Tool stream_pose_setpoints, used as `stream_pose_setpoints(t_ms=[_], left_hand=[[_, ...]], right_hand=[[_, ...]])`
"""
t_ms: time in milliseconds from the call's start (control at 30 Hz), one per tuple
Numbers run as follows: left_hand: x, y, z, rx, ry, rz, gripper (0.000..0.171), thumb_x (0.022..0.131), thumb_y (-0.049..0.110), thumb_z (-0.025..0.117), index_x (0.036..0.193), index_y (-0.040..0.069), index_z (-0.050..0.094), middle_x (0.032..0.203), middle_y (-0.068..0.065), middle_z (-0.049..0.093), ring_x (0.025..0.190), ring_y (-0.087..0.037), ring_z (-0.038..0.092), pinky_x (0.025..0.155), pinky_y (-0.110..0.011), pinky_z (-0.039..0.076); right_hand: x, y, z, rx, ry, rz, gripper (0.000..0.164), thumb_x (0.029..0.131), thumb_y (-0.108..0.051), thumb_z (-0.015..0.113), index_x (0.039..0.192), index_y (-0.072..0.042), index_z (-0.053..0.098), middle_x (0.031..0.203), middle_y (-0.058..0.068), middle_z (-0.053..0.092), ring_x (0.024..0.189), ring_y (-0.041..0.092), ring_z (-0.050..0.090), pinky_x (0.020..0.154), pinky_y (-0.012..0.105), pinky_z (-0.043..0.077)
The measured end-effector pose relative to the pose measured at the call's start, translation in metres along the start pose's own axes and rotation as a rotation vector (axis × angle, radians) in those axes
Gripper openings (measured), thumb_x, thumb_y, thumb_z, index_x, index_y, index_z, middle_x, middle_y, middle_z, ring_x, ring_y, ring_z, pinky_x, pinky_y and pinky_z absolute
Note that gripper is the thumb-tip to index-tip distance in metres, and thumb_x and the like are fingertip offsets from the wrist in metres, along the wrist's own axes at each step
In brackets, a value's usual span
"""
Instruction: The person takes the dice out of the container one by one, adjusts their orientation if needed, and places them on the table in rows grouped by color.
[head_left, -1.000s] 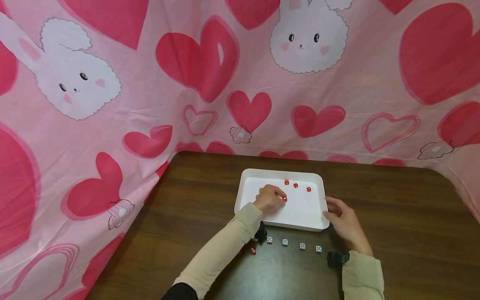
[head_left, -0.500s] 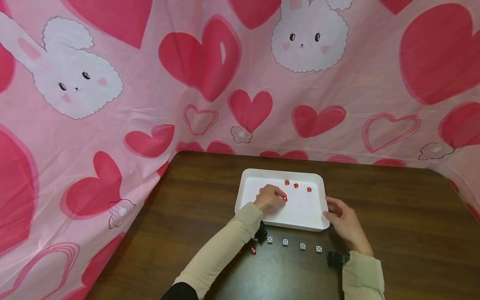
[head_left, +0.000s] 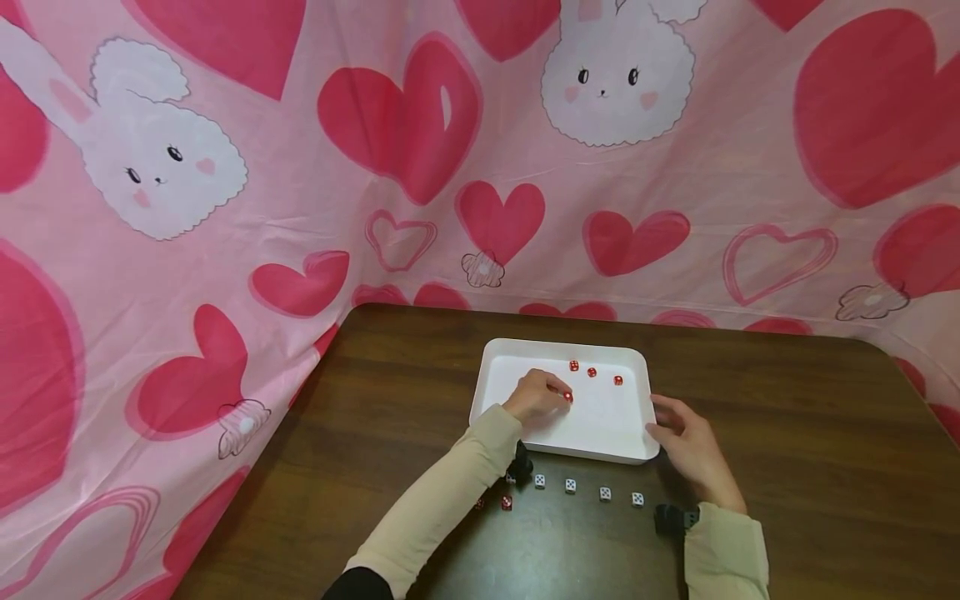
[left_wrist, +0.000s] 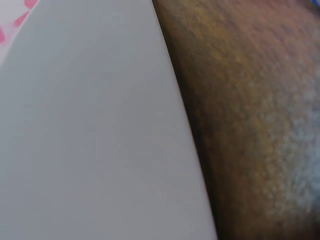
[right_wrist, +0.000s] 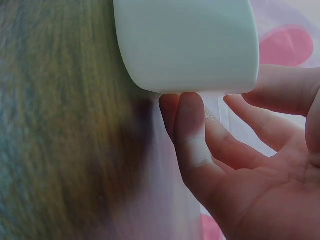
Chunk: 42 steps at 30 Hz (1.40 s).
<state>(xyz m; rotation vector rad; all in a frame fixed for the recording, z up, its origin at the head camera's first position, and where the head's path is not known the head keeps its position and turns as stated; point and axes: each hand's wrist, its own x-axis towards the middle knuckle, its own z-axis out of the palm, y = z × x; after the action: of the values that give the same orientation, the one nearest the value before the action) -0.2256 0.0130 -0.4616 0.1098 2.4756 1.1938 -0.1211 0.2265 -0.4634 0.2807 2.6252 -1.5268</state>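
My left hand (head_left: 534,394) reaches into a shallow white tray (head_left: 501,354) and pinches a red die (head_left: 567,397) between its fingertips, close over the tray floor. Three more red dice lie along the far right part of the tray, one of them a red die (head_left: 618,381) near the right wall. At the tray's right end my right hand (head_left: 693,446) holds the edge. In the right wrist view its fingers (right_wrist: 191,120) touch the tray's outer wall, with another digit at the rim. The left wrist view shows only the tray wall (left_wrist: 100,120) and tabletop, no hand.
In front of the tray, a row of white dice (head_left: 571,485) lies on the dark wooden table (head_left: 810,433). A red die (head_left: 507,502) sits nearer, beside another partly hidden by the left sleeve (head_left: 442,492). Pink heart-printed cloth (head_left: 525,150) hangs behind the table.
The left hand has shifted very slightly left with the red die still pinched. The right hand stays at the tray's right end, and the other dice keep their places.
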Motion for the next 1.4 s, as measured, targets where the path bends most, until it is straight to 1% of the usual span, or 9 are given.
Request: stream_pose_setpoints(t_ms=[200,267,467,633,800,1033,1233,1400], left_hand=[[-0.001,0.000,-0.002,-0.036,-0.004,0.008,0.012,0.070,0.008,0.072,0.081,0.010,0.071,0.071,0.002,0.059,0.065,-0.009,0.047,0.058,-0.019,0.037],[-0.002,0.001,-0.004,-0.043,-0.007,0.007,0.012,0.070,0.008,0.071,0.082,0.010,0.071,0.072,0.002,0.059,0.065,-0.009,0.047,0.059,-0.019,0.037],[-0.004,0.002,-0.007,-0.044,-0.004,0.038,0.015,0.070,0.008,0.071,0.085,0.010,0.072,0.076,0.001,0.063,0.069,-0.008,0.050,0.063,-0.019,0.039],[-0.004,0.003,-0.009,-0.056,-0.004,0.035,0.016,0.070,0.009,0.072,0.086,0.010,0.072,0.080,0.002,0.064,0.072,-0.008,0.051,0.065,-0.019,0.040],[-0.006,0.005,-0.013,-0.068,-0.006,0.036,0.016,0.070,0.009,0.072,0.086,0.011,0.071,0.080,0.001,0.064,0.072,-0.009,0.051,0.064,-0.019,0.040],[-0.008,0.007,-0.015,-0.087,0.003,0.034,0.017,0.070,0.010,0.072,0.087,0.010,0.071,0.080,0.000,0.064,0.069,-0.010,0.051,0.059,-0.020,0.039],[-0.007,0.002,-0.017,-0.117,-0.001,0.045,0.016,0.071,0.009,0.071,0.087,0.010,0.071,0.080,0.000,0.064,0.067,-0.010,0.050,0.058,-0.020,0.040],[-0.008,-0.001,-0.019,-0.160,-0.010,0.057,0.016,0.072,0.008,0.070,0.088,0.009,0.070,0.078,-0.001,0.065,0.065,-0.010,0.053,0.056,-0.020,0.041]], right_hand=[[0.000,0.000,0.000,-0.011,0.007,-0.030,0.049,0.090,-0.019,0.051,0.135,-0.006,0.036,0.124,0.027,0.047,0.108,0.038,0.047,0.086,0.048,0.044],[0.000,0.000,0.000,-0.009,0.003,-0.027,0.050,0.091,-0.020,0.051,0.135,-0.006,0.035,0.125,0.027,0.046,0.109,0.038,0.047,0.086,0.048,0.044],[0.000,0.001,-0.001,-0.005,-0.013,-0.010,0.051,0.091,-0.023,0.051,0.137,-0.008,0.034,0.127,0.026,0.044,0.111,0.039,0.045,0.087,0.049,0.043],[0.002,0.001,-0.001,-0.004,-0.010,-0.010,0.051,0.091,-0.022,0.051,0.136,-0.008,0.034,0.127,0.026,0.045,0.110,0.038,0.046,0.087,0.048,0.044],[0.003,0.001,-0.002,0.001,-0.009,-0.010,0.051,0.091,-0.021,0.051,0.136,-0.008,0.034,0.127,0.026,0.045,0.110,0.038,0.046,0.087,0.048,0.043],[0.004,0.000,-0.003,0.002,-0.014,-0.007,0.051,0.091,-0.022,0.051,0.137,-0.008,0.034,0.127,0.027,0.044,0.111,0.039,0.045,0.088,0.049,0.043],[0.004,0.000,-0.003,-0.002,-0.004,-0.015,0.050,0.090,-0.020,0.051,0.136,-0.007,0.035,0.125,0.027,0.046,0.109,0.037,0.047,0.086,0.046,0.044],[0.003,0.000,-0.003,0.001,-0.010,-0.010,0.051,0.091,-0.021,0.051,0.136,-0.007,0.034,0.126,0.026,0.046,0.109,0.037,0.046,0.086,0.046,0.044]])
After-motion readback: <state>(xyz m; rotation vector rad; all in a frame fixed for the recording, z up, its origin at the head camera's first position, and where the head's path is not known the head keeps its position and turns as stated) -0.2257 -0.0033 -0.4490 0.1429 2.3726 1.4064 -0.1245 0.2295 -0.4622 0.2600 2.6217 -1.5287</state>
